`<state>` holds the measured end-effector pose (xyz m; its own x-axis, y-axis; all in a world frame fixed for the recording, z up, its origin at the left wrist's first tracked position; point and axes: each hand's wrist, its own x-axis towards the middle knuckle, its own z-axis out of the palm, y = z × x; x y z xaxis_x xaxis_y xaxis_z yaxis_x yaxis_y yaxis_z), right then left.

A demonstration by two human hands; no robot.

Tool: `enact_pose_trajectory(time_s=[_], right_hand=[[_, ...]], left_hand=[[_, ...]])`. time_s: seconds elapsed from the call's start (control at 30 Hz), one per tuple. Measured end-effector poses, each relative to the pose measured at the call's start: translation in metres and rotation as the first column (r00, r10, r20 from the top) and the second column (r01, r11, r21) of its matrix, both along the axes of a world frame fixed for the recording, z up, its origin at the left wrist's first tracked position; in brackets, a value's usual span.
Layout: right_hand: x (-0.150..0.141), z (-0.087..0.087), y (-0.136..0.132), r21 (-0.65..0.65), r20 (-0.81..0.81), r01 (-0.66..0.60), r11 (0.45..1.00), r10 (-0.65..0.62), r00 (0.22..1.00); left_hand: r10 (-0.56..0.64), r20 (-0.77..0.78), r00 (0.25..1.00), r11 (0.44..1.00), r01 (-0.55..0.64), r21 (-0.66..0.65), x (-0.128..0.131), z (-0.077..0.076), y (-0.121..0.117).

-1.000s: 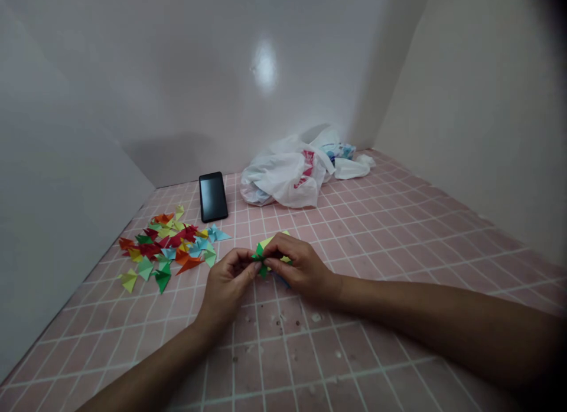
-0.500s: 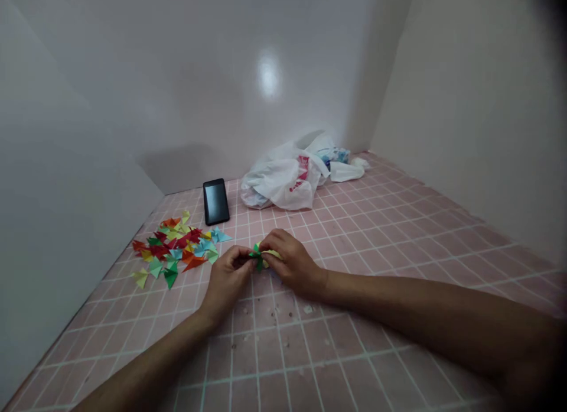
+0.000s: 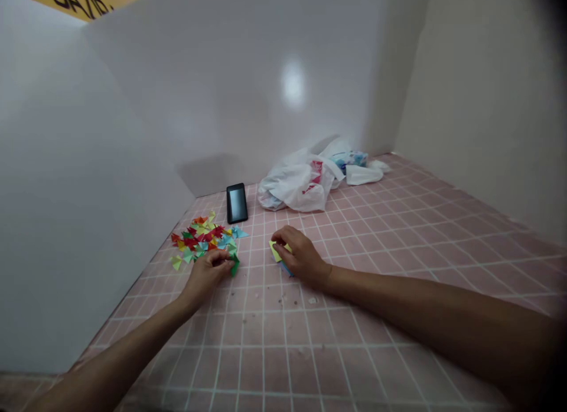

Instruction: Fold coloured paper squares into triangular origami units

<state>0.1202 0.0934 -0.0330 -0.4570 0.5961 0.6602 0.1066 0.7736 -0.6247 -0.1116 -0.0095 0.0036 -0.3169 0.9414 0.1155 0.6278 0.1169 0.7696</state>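
Parted since a moment ago, the left hand has moved out to the edge of the pile of paper triangles, its fingers curled narrow around a green paper piece, whose tip points down toward the person. The right hand sits apart from it, fingers closed down over a folded yellow paper piece. That piece's long axis seems to run from upper left to lower right, with a blue edge showing beneath. Open pink tile spreads right of the hands, while a white board hems the pile in on the left. Farther back lie a black phone and a white plastic bag; blue-and-white packaging shows behind the bag.
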Motion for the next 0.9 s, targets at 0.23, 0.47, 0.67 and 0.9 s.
enact_pose_trajectory(time_s=[0.23, 0.47, 0.67, 0.9], right_hand=[[0.001, -0.001, -0.001, -0.035, 0.01, -0.022, 0.999, 0.022, 1.0], [0.001, -0.001, 0.0, -0.051, 0.049, -0.016, 0.999, 0.018, 0.999], [0.002, -0.001, -0.001, -0.055, 0.06, -0.021, 0.998, 0.025, 0.998], [0.002, 0.002, -0.003, -0.083, 0.071, -0.026, 0.996, 0.032, 0.997]], left_hand=[[0.056, -0.189, 0.98, 0.998, -0.047, 0.052, -0.016, -0.016, -0.015], [0.052, -0.245, 0.968, 0.998, -0.04, 0.052, -0.022, -0.02, -0.015], [0.083, -0.262, 0.962, 0.994, -0.06, 0.096, -0.027, -0.01, -0.026], [0.422, -0.329, 0.845, 0.905, -0.37, 0.21, -0.113, 0.018, -0.052]])
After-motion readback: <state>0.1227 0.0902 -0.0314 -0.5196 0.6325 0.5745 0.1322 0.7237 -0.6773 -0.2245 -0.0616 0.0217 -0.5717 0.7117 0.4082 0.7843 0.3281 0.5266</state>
